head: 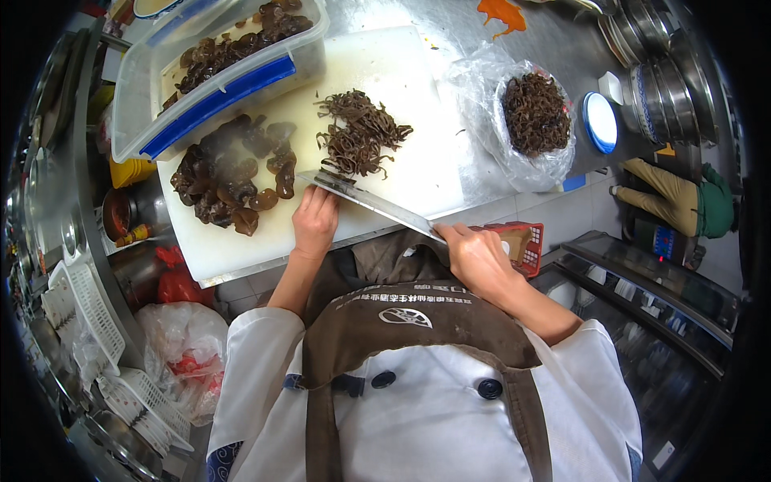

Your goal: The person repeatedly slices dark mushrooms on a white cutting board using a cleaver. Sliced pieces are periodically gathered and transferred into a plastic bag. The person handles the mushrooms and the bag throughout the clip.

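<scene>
My right hand (pixel 479 256) is closed around the handle of a broad-bladed kitchen knife (pixel 376 202). The blade slants up and left across the near part of a white cutting board (pixel 391 54). Beside the blade's far end are the bent fingertips of my left hand (pixel 317 218); whether they hold anything is hidden. Dark strips lie along the blade's far side, close to a loose pile of shredded wood ear fungus (pixel 361 135). Left of my left hand, whole wet pieces of wood ear fungus (pixel 223 169) are heaped on the board.
A clear plastic box (pixel 129 120) with blue clips holds more fungus at the back left. Right of the board, a plastic-lined bowl (pixel 569 156) contains shredded fungus. A blue-rimmed lid (pixel 600 123) and metal bowls (pixel 668 96) stand farther right. Another person (pixel 686 199) bends over beyond the counter.
</scene>
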`<action>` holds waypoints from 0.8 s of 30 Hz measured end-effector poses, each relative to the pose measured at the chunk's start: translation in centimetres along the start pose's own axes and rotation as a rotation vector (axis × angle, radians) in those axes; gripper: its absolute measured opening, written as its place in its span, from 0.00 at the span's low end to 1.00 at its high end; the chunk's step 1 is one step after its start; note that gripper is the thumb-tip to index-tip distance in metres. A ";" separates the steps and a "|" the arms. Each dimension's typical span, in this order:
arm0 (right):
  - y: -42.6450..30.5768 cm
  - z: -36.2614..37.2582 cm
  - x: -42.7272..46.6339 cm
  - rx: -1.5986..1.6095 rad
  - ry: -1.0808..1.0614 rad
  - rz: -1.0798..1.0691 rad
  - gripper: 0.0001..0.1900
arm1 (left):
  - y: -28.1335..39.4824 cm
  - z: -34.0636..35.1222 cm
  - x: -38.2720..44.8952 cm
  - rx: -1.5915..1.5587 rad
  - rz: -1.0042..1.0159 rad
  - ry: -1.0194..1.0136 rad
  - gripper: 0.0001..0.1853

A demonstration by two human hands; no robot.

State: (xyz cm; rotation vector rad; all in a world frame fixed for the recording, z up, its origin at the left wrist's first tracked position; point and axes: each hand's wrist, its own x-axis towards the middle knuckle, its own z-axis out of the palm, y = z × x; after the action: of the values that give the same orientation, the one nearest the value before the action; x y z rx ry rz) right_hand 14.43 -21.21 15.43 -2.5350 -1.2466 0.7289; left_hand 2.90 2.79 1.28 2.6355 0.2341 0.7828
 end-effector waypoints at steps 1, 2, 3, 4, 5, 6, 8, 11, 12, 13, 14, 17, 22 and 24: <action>0.0 0.5 0.3 -0.005 -0.004 0.006 0.16 | 0.1 0.0 0.1 -0.001 0.000 -0.008 0.12; 0.0 1.0 0.7 0.011 0.034 -0.002 0.16 | 0.2 0.0 0.2 -0.003 0.000 -0.015 0.13; -0.2 1.1 1.0 0.039 0.045 -0.005 0.16 | 0.1 -0.2 0.3 0.003 0.002 -0.022 0.13; -0.3 1.2 1.3 0.067 0.056 -0.008 0.16 | 0.1 -0.3 0.6 0.012 0.013 0.005 0.13; -0.4 1.3 1.4 0.096 0.068 -0.010 0.16 | 0.3 -0.3 0.8 0.020 0.024 0.032 0.14; -0.4 1.0 1.2 0.101 0.075 -0.019 0.16 | 0.3 -0.3 0.9 0.024 0.036 0.058 0.14; -0.3 0.4 0.4 0.111 0.089 -0.037 0.16 | 0.0 -0.2 0.6 0.049 0.023 0.044 0.14; -0.1 0.4 -0.1 -0.012 -0.028 -0.007 0.17 | -0.3 0.0 -0.2 0.069 -0.013 0.025 0.13; -0.2 0.7 0.1 0.013 -0.008 -0.012 0.17 | -0.2 0.0 -0.1 0.069 -0.026 0.020 0.13; -0.3 1.2 0.5 0.037 0.011 -0.017 0.18 | -0.2 0.0 -0.1 0.050 -0.021 0.023 0.13; -0.2 1.5 0.7 0.062 0.031 -0.022 0.18 | -0.1 0.0 0.0 0.031 -0.017 0.026 0.13; 0.1 2.0 0.8 0.166 0.140 -0.033 0.17 | 0.3 -0.2 0.8 -0.021 -0.006 0.067 0.13; -0.3 -0.2 -0.6 0.132 0.068 -0.018 0.17 | 0.5 -0.5 0.5 -0.039 -0.045 0.081 0.12; -0.3 -0.1 -0.6 0.108 0.020 -0.004 0.18 | 0.4 -0.5 0.1 -0.017 -0.043 0.050 0.12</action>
State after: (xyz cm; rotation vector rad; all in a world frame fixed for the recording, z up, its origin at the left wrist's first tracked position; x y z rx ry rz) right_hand 13.95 -21.54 15.81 -2.4464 -1.1727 0.7472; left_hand 2.79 2.60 1.86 2.5886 0.2956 0.8329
